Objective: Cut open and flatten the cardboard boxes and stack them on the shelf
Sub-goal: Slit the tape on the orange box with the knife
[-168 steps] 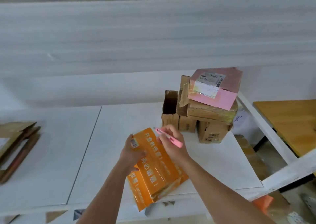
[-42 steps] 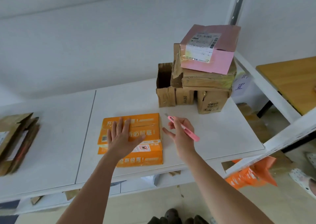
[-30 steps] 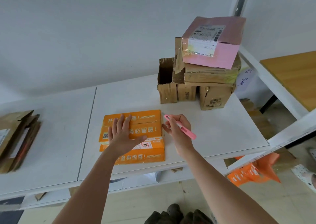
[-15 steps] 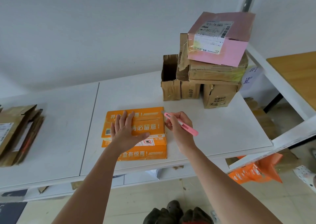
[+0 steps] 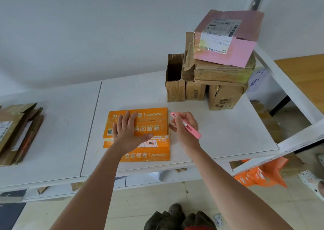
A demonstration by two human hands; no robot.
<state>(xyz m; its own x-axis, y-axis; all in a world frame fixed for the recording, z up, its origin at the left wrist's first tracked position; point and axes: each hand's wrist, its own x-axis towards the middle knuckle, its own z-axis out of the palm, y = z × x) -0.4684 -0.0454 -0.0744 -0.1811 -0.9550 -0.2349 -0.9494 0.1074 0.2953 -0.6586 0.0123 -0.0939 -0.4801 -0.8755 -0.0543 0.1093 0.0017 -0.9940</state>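
The orange box [image 5: 140,133], which I had up in both hands a few seconds back, now lies collapsed on the white shelf [image 5: 219,133] under my flat, spread left hand [image 5: 128,133]. My right hand [image 5: 184,128], just off its right edge, pinches the pink cutter [image 5: 186,125]. I judge this one flattened; the stack of flattened cardboard [image 5: 17,131] waits far left.

- The left hand [image 5: 128,133] lies flat over the orange box [image 5: 150,124], hiding part of its printed lettering.
- The pink cutter [image 5: 186,125] is partly wrapped by the right hand [image 5: 185,130]; its blade is too small to tell.
- Left of the orange box, the flattened cardboard stack [image 5: 17,131] is cut by the frame edge.
- The shipping label [image 5: 218,34] on the pink box [image 5: 228,38] is possibly barcoded, its print unreadable.
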